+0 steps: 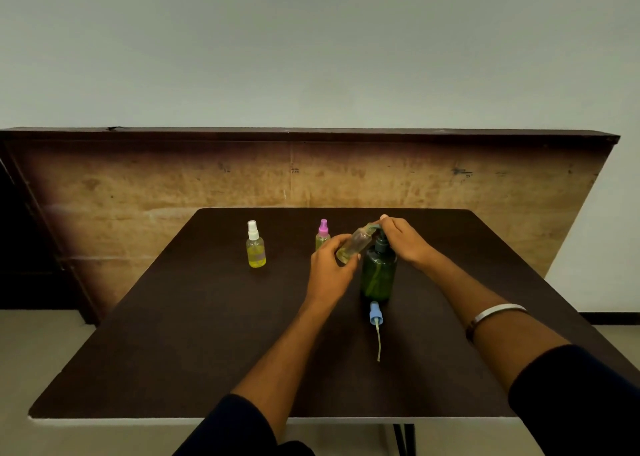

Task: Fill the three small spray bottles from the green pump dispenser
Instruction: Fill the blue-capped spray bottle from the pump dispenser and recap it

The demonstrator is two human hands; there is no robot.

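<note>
The green pump dispenser (378, 275) stands upright on the dark table (194, 334). My left hand (329, 265) grips a small uncapped clear bottle (356, 242), tilted with its mouth up against the pump's nozzle. My right hand (403, 239) rests on top of the pump head, fingers curled over it. A little yellowish liquid lies in the tilted bottle's lower end. The blue spray cap (375, 313) with its dip tube lies flat in front of the dispenser. A white-capped bottle (256, 246) and a pink-capped bottle (322, 234), both holding yellow liquid, stand upright further left.
A wooden board (311, 175) leans against the wall behind the table. The table's near edge (207, 420) is pale. A silver bangle (498, 312) sits on my right forearm.
</note>
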